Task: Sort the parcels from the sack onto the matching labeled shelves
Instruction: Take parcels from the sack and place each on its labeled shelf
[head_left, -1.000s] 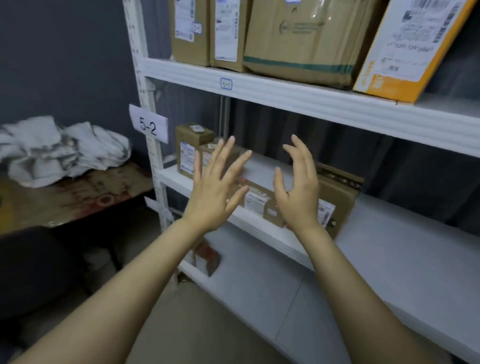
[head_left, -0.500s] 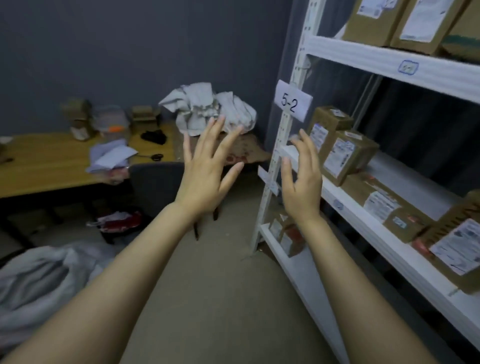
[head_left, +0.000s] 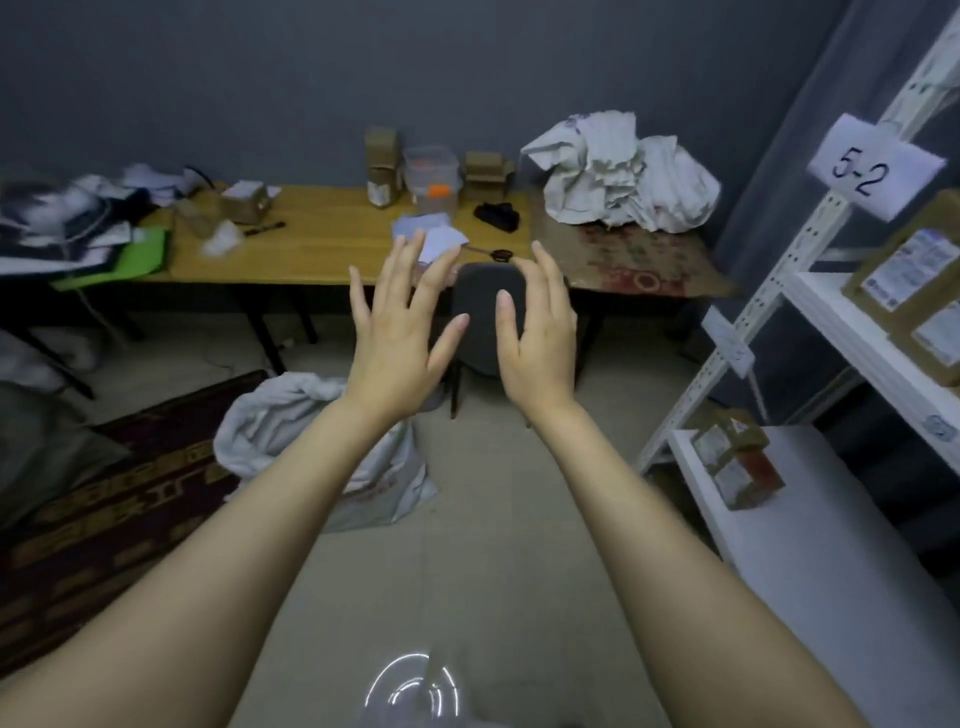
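My left fingers (head_left: 402, 265) are spread wide and straight, and my right fingers (head_left: 543, 270) are straight but closer together. Neither set touches or holds anything. The left hand (head_left: 395, 332) and right hand (head_left: 540, 338) hang in the air near the middle of my view, backs towards me and just apart from each other.

A second ago these same empty hands were raised in front of the brown parcels (head_left: 904, 270) on the shelf under the 5-2 label (head_left: 872, 174). My view has since swung left. The shelf rack (head_left: 779, 270) has slid out to 3 o'clock, and the parcels on it sit where they were. I take that to mean the last drop is finished and I am turning back for another.

The white sack (head_left: 260, 421) is now in view on the floor at 8 o'clock, slumped beside a dark patterned rug (head_left: 104, 493) and partly hidden behind my left forearm. I cannot tell from here what is left inside it.

Straight past my hands at 12 o'clock a dark chair (head_left: 485, 291) stands against a wooden desk (head_left: 311, 249). A heap of crumpled white sacks (head_left: 623, 171) lies at 1 o'clock. More small parcels (head_left: 737, 462) sit on the low shelf at 4 o'clock.

My next reach should go down and left to the sack mouth.
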